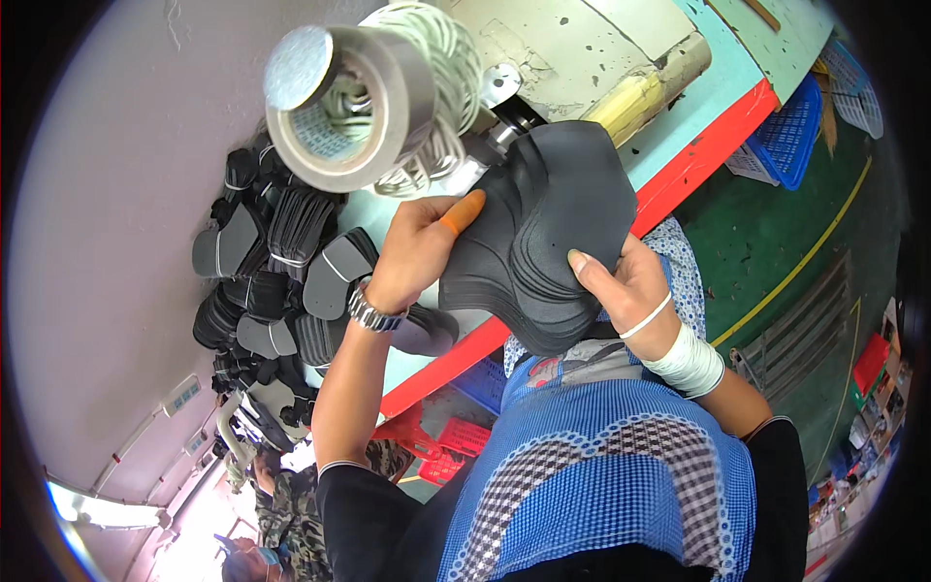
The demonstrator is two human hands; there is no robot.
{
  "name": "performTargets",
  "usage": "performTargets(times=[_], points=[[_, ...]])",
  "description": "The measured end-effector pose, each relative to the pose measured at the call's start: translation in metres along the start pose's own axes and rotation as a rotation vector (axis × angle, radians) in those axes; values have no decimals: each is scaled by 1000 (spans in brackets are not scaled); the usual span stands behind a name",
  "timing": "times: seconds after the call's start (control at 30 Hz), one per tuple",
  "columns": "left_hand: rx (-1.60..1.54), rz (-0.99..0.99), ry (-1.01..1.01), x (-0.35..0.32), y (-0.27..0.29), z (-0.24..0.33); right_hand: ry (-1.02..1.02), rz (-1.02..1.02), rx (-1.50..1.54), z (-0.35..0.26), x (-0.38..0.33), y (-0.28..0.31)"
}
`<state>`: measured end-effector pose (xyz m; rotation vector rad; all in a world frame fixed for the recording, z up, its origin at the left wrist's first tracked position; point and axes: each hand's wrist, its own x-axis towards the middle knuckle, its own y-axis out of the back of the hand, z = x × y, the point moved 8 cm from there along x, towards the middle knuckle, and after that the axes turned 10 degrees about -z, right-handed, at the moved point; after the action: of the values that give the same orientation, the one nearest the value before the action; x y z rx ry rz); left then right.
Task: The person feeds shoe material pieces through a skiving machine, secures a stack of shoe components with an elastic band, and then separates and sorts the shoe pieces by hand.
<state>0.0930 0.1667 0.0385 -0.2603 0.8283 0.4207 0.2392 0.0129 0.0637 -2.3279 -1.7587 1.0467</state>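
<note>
— Where's the stack of dark grey pieces?
— Gripped by both hands — left hand, right hand — above a pale turquoise table with a red edge; green floor beside.

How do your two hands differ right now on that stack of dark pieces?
The left hand grips the left side of the stack of dark shaped pieces, with an orange finger cot on one fingertip and a metal watch at the wrist. The right hand holds the stack's lower right edge, fingertips bare, its wrist wrapped in white tape. Both hold the same stack.
</note>
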Motion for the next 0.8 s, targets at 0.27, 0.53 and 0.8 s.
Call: performTargets(times=[0.27,0.53,0.8], points=[[127,-25,19,5,1,2,48,38,-32,-1,1,4],[-36,-61,-39,0,-4,5,148,99,-67,-7,0,6],[22,90,-112,-15,2,2,91,29,-67,-5,0,-1]])
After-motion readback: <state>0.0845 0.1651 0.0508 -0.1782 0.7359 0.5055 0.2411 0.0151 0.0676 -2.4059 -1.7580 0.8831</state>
